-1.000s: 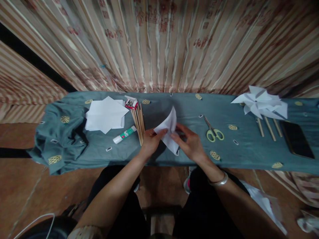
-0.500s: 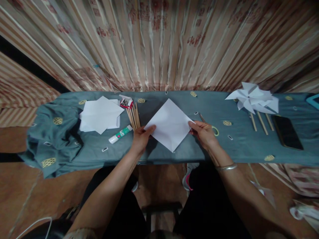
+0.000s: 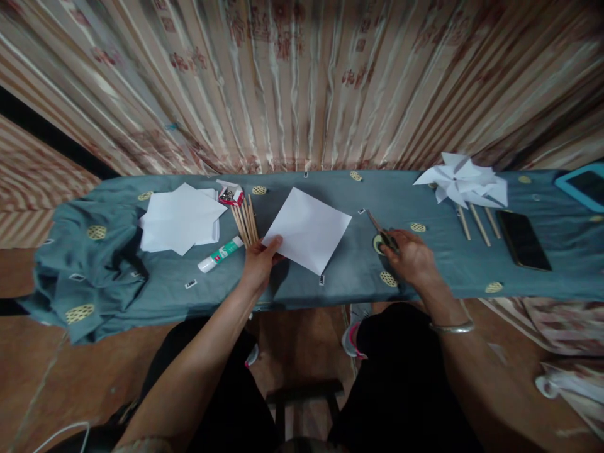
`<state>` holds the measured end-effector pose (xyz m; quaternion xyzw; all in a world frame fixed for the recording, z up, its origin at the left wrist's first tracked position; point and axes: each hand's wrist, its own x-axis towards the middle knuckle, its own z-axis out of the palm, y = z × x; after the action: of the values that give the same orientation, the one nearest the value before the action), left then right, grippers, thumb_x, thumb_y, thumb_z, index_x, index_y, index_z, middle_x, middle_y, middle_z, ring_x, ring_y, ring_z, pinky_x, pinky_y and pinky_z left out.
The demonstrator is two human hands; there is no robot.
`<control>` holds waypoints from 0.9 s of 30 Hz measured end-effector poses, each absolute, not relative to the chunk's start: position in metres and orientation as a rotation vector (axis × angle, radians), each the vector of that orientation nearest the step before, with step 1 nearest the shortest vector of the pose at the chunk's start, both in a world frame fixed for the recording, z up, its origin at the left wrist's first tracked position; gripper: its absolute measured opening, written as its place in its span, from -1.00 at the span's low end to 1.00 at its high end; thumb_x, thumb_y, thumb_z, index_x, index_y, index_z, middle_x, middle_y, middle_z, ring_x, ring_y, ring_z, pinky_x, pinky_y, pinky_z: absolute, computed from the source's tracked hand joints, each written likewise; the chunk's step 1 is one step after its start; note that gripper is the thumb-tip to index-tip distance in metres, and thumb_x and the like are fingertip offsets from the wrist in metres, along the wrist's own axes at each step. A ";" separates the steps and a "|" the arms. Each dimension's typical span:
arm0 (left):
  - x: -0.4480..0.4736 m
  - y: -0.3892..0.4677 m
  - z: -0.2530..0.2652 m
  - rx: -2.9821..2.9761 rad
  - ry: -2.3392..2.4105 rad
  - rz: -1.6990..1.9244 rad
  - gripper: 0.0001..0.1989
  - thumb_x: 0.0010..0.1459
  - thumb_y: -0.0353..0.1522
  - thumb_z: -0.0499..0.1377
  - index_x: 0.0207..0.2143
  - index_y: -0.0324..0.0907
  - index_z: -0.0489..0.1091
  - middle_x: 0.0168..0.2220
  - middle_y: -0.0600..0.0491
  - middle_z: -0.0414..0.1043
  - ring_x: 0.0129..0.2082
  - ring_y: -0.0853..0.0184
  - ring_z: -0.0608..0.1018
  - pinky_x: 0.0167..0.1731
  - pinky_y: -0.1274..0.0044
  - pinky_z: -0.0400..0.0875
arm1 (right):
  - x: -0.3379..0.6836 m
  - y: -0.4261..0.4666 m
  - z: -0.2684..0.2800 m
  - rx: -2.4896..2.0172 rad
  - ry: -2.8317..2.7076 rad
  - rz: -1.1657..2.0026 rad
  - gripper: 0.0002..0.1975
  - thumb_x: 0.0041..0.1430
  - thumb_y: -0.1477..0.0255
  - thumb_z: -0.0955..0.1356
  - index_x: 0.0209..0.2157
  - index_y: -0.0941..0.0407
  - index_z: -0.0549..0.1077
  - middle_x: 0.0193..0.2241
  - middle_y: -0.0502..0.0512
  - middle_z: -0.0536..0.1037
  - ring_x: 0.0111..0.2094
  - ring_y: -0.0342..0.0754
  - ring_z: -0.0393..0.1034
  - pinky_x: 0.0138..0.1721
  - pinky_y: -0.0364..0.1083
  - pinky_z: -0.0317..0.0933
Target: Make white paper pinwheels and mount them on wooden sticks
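A white square sheet of paper (image 3: 309, 229) is pinched at its left corner by my left hand (image 3: 260, 259), thumb on top. My right hand (image 3: 411, 255) is closed around a handle of the scissors (image 3: 376, 223), whose blades point away and to the left. One yellow-green handle loop shows beside my fingers; the rest of the handles is hidden by the hand. Just left of my left hand lie several wooden sticks (image 3: 244, 220) and a glue stick (image 3: 219, 254).
A stack of white paper (image 3: 179, 217) lies at the left, near a small red-and-white box (image 3: 231, 193) of metal pins. White paper pinwheels (image 3: 465, 180) on sticks, a black phone (image 3: 523, 240) and a blue-framed device (image 3: 585, 185) are at the right. A curtain (image 3: 292, 88) hangs behind the table.
My right hand has let go of the paper's right corner, moved right and taken hold of the scissors. The paper, still in my left hand, has turned a little. The view has shifted slightly right.
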<state>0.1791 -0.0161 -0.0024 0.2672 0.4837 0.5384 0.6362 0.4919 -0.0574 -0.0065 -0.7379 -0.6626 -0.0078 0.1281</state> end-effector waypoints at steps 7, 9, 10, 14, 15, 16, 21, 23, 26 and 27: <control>0.190 -0.022 -0.005 0.620 1.076 1.122 -0.60 -0.26 -0.32 0.47 -0.32 -0.28 0.50 -0.28 -0.01 0.58 -0.34 0.35 0.58 -0.36 0.53 0.56 | 0.490 -0.056 0.002 -2.377 -1.977 -0.050 -0.60 0.17 0.37 0.32 0.04 0.19 0.45 -0.08 0.36 0.57 -0.16 0.20 0.53 -0.17 0.05 0.34; 0.194 -0.024 -0.005 0.633 1.074 1.072 -0.63 -0.21 -0.34 0.46 -0.32 -0.30 0.49 -0.30 -0.04 0.58 -0.36 0.33 0.60 -0.38 0.52 0.58 | 0.491 -0.057 0.004 -2.432 -2.028 -0.027 -0.62 0.18 0.34 0.32 0.00 0.18 0.47 -0.20 0.32 0.62 -0.22 0.20 0.55 -0.23 0.03 0.32; 0.196 -0.025 -0.006 0.652 1.080 1.035 -0.64 -0.19 -0.35 0.45 -0.32 -0.31 0.48 -0.33 -0.05 0.58 -0.39 0.33 0.60 -0.42 0.53 0.58 | 0.491 -0.057 0.005 -2.459 -2.039 -0.012 -0.62 0.18 0.31 0.32 -0.01 0.17 0.47 -0.25 0.31 0.63 -0.24 0.20 0.55 -0.26 0.02 0.31; 0.205 -0.022 -0.007 0.765 1.082 0.864 -0.68 -0.14 -0.35 0.43 -0.34 -0.32 0.46 -0.46 -0.06 0.58 -0.55 0.29 0.61 -0.68 0.62 0.44 | 0.492 -0.057 0.010 -2.528 -2.004 0.035 -0.64 0.11 0.28 0.35 -0.09 0.13 0.53 -0.39 0.25 0.64 -0.35 0.17 0.56 -0.36 -0.02 0.28; 0.207 -0.020 -0.008 0.795 1.081 0.835 -0.69 -0.13 -0.35 0.43 -0.36 -0.31 0.45 -0.48 -0.06 0.57 -0.58 0.29 0.61 -0.72 0.64 0.40 | 0.491 -0.057 0.011 -2.527 -1.985 0.043 -0.66 0.08 0.29 0.36 -0.12 0.11 0.55 -0.40 0.24 0.64 -0.36 0.16 0.56 -0.37 -0.02 0.27; 0.208 -0.019 -0.008 0.820 1.086 0.815 -0.72 -0.11 -0.35 0.42 -0.38 -0.31 0.45 -0.50 -0.06 0.57 -0.60 0.29 0.60 -0.74 0.66 0.37 | 0.490 -0.056 0.012 -2.519 -1.957 0.059 -0.68 0.06 0.30 0.37 -0.15 0.10 0.57 -0.39 0.24 0.65 -0.36 0.16 0.56 -0.37 -0.02 0.27; 0.209 -0.008 -0.002 0.841 1.139 0.883 -0.81 -0.01 -0.38 0.34 -0.38 -0.32 0.44 -0.49 -0.06 0.58 -0.63 0.28 0.60 -0.76 0.64 0.34 | 0.485 -0.046 0.018 -2.247 -1.547 0.483 -0.69 -0.10 0.30 0.45 -0.25 0.09 0.60 -0.45 0.12 0.64 -0.38 0.12 0.53 -0.38 -0.02 0.27; 0.204 -0.002 0.004 0.833 1.133 0.988 -0.80 0.01 -0.36 0.33 -0.35 -0.31 0.44 -0.45 -0.06 0.59 -0.62 0.27 0.61 -0.75 0.62 0.33 | 0.478 -0.041 0.020 -1.964 -1.265 0.792 -0.65 -0.21 0.29 0.50 -0.29 0.08 0.59 -0.50 0.07 0.63 -0.43 0.05 0.51 -0.45 -0.06 0.27; 0.195 0.006 0.016 0.844 1.103 1.169 -0.76 0.01 -0.31 0.34 -0.30 -0.26 0.45 -0.43 -0.01 0.60 -0.59 0.29 0.62 -0.69 0.60 0.37 | 0.458 -0.038 0.023 -1.529 -0.915 1.237 -0.60 -0.28 0.28 0.55 -0.29 0.05 0.59 -0.45 0.03 0.63 -0.45 -0.04 0.49 -0.45 -0.10 0.32; 0.191 0.009 0.019 0.846 1.099 1.217 -0.76 0.01 -0.30 0.34 -0.30 -0.25 0.46 -0.44 0.00 0.60 -0.57 0.29 0.62 -0.66 0.59 0.39 | 0.449 -0.038 0.024 -1.430 -0.848 1.344 -0.61 -0.27 0.27 0.56 -0.29 0.04 0.60 -0.42 0.04 0.64 -0.45 -0.06 0.49 -0.42 -0.10 0.35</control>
<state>0.1912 0.0089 0.0192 0.3653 0.4747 0.5260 0.6038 0.4488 -0.0376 0.0241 -0.5865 -0.3479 0.5512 0.4809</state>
